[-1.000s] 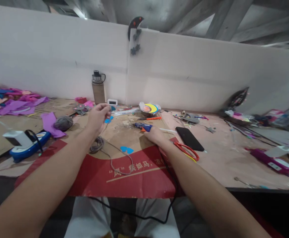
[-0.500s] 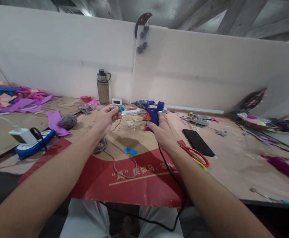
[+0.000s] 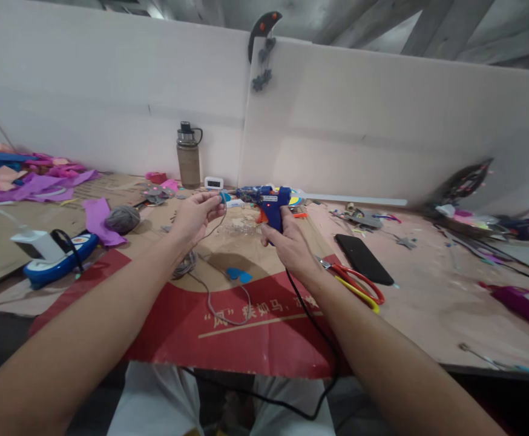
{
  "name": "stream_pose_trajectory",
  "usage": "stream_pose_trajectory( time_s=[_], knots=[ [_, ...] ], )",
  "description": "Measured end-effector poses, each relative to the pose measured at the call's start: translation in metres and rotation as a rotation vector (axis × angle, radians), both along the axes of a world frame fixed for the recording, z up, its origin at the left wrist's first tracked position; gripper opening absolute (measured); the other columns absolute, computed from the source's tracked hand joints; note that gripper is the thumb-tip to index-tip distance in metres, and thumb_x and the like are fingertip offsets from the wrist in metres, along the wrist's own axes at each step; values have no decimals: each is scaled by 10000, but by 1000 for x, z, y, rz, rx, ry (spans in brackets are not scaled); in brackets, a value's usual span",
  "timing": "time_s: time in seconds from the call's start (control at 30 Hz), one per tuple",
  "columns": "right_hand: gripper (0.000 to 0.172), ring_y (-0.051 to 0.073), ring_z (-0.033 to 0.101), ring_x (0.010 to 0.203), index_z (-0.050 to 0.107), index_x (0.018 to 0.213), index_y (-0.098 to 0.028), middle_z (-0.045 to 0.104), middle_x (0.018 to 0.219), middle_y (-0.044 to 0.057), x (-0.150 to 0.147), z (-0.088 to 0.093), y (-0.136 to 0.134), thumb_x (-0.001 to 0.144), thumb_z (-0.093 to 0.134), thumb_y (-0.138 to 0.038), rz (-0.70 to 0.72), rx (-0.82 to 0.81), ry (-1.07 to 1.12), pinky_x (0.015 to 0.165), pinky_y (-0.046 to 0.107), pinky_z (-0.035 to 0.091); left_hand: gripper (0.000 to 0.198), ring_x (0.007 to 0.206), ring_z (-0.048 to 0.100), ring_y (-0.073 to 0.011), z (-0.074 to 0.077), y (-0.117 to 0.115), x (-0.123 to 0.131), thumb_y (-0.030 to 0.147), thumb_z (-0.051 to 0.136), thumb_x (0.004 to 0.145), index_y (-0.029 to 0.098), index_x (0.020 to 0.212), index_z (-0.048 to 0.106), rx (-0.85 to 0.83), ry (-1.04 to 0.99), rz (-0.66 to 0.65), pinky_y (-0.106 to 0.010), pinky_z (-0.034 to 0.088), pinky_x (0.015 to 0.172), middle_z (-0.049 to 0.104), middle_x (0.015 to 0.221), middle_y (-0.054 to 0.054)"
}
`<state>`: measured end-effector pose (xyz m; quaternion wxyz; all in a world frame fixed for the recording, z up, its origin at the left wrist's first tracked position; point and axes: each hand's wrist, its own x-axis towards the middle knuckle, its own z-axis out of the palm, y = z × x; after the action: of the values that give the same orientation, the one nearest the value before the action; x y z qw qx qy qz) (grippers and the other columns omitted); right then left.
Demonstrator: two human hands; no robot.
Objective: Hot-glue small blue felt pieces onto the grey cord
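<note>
Between the fingertips of my left hand (image 3: 200,213) is a small blue felt piece (image 3: 225,197), with grey yarn (image 3: 219,225) trailing down from it. My right hand (image 3: 287,237) is wrapped round the handle of a blue hot glue gun (image 3: 273,209), its red light lit. The gun's nozzle points left, close to the felt piece; whether they touch I cannot tell. A black cord (image 3: 310,312) hangs from the handle. Below my hands, two blue felt hearts (image 3: 239,275) lie on the red and brown cardboard (image 3: 164,327). A loose coil of yarn (image 3: 185,265) sits under my left wrist.
Red and yellow scissors (image 3: 358,284) and a black phone (image 3: 363,259) lie right of my right forearm. On the left are a grey yarn ball (image 3: 123,218), a blue power strip (image 3: 60,260) and felt scraps (image 3: 42,188). A bottle (image 3: 188,158) stands against the white partition.
The glue gun in my right hand has moved left, bringing its nozzle up close to the blue felt piece. My left hand has stayed almost in place.
</note>
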<state>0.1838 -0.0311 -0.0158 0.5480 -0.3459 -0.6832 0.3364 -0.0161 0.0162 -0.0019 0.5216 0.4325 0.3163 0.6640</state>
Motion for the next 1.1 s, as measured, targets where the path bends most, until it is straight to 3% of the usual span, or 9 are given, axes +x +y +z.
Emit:
stream_pose_trajectory(
  time_s=[0.23,1.1],
  knots=[
    [222,104,484,623,500,1055,-236,563,879,0,0,-1,-1,836,534,-252,8,7,-12,569,265,433,89,611,611,-74,-2,0,0,137,735,710,116,765,668,33,19,-21,-207,528,649,662,738,-31],
    [295,114,440,596,479,1123,-243,545,862,7,-3,-1,-3,839,541,-294,32,-13,-22,562,282,409,111,533,569,-75,3,-9,6,157,730,707,114,697,628,37,120,35,-232,507,606,604,622,-5]
  ],
)
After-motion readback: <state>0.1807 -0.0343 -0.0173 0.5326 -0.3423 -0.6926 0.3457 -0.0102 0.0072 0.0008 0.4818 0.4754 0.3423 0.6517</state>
